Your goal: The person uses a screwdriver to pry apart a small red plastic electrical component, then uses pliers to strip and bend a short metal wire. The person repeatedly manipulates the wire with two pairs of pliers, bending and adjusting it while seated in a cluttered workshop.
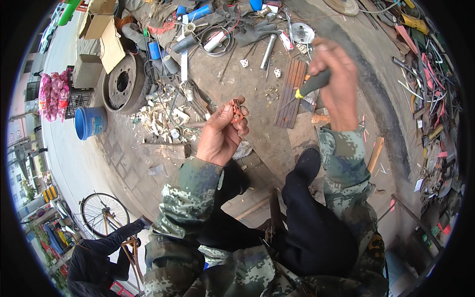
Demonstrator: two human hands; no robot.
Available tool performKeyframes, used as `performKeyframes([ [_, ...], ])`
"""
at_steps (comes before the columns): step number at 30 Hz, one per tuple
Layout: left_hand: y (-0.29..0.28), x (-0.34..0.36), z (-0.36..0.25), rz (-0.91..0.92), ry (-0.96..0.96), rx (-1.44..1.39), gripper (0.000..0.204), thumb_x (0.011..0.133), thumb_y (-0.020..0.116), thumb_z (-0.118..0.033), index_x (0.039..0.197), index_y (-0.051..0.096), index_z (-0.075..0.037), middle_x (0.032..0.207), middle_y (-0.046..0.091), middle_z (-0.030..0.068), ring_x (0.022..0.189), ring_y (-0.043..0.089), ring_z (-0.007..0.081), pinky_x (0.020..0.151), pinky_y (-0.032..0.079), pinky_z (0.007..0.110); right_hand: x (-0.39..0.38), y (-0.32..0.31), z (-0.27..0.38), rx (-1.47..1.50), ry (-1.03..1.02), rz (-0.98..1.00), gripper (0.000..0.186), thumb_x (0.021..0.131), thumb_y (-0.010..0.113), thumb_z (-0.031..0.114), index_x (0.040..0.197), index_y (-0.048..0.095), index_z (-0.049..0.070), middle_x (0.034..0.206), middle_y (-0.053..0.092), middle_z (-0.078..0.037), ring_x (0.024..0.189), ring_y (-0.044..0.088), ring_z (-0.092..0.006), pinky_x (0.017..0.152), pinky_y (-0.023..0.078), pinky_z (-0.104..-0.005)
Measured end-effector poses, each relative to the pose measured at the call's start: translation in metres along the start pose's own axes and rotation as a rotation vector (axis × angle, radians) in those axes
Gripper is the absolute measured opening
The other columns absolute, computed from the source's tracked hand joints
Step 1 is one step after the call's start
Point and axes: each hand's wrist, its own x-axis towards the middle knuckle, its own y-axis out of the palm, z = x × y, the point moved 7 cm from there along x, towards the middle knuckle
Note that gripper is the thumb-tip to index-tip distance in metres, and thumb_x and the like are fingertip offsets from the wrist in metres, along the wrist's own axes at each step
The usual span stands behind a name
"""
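Wears green pixel-camouflage jacket (242, 271); grips dark-handled, yellow-collared screwdriver (314, 84) in blurred right hand (339, 75), pinches half-hidden small orange-red part (236, 111) in left hand (220, 133).

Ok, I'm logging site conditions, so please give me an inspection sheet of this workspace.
Surface: ground, stained, small bits scattered about.
Job's things: small orange part; dark-handled screwdriver.
Clutter: pale scraps left of centre; mixed scrap pile at far right.
Hands: left hand holds the orange part; right hand, blurred, grips the screwdriver.
Cables: pale cord or hose, upper right.
Surroundings: blue bucket, bicycle, person in dark clothes, all on the left.
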Motion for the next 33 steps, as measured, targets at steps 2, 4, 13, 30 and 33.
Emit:
performKeyframes([
  [2, -0.001, 0.002, 0.000, -0.012, 0.003, -0.015, 0.031, 0.110, 0.052, -0.021, 0.134, 0.054, -0.001, 0.107, 0.068, 0.0113, 0.077, 0.060, 0.0153, 0.068, 0.048, 0.030, -0.012, 0.007, 0.050, 0.278, -0.122, 0.073, 0.020, 0.102, 0.055, 0.010, 0.114, 0.063, -0.003, 0.066, 0.047, 0.003, 0.064, 0.049, -0.0125, 0.070, 0.046, -0.0371],
  [4, -0.004, 0.003, 0.002, -0.067, 0.002, 0.006, 0.028, 0.110, 0.052, -0.019, 0.131, 0.055, -0.001, 0.107, 0.068, 0.0122, 0.076, 0.060, 0.0158, 0.068, 0.048, 0.030, -0.026, 0.014, 0.080, 0.531, -0.177, 0.194, 0.021, 0.103, 0.051, 0.013, 0.115, 0.061, -0.002, 0.063, 0.044, 0.004, 0.061, 0.046, -0.0133, 0.070, 0.043, -0.0359],
  [13, 0.002, 0.004, 0.009, -0.005, -0.012, 0.028, 0.026, 0.108, 0.052, -0.021, 0.127, 0.058, -0.004, 0.108, 0.065, 0.0134, 0.080, 0.058, 0.0198, 0.071, 0.047, 0.032, -0.043, 0.016, 0.066, 0.612, -0.145, 0.177, 0.022, 0.103, 0.045, 0.013, 0.112, 0.062, 0.002, 0.059, 0.041, 0.004, 0.060, 0.042, -0.0131, 0.069, 0.038, -0.0328],
  [30, 0.006, 0.000, 0.010, 0.072, -0.070, -0.065, 0.032, 0.107, 0.048, -0.026, 0.123, 0.058, 0.000, 0.094, 0.061, 0.0082, 0.077, 0.052, 0.0186, 0.070, 0.041, 0.032, -0.053, 0.038, 0.063, 0.595, -0.165, 0.319, 0.028, 0.102, 0.040, 0.015, 0.115, 0.062, 0.004, 0.059, 0.041, 0.002, 0.058, 0.045, -0.0156, 0.069, 0.041, -0.0366],
  [33, 0.006, -0.001, 0.011, 0.063, -0.070, -0.069, 0.032, 0.107, 0.049, -0.026, 0.122, 0.058, 0.000, 0.092, 0.060, 0.0078, 0.076, 0.051, 0.0184, 0.069, 0.040, 0.032, -0.054, 0.041, 0.063, 0.597, -0.177, 0.342, 0.028, 0.102, 0.040, 0.015, 0.115, 0.062, 0.004, 0.059, 0.040, 0.002, 0.058, 0.045, -0.0158, 0.069, 0.041, -0.0366],
])
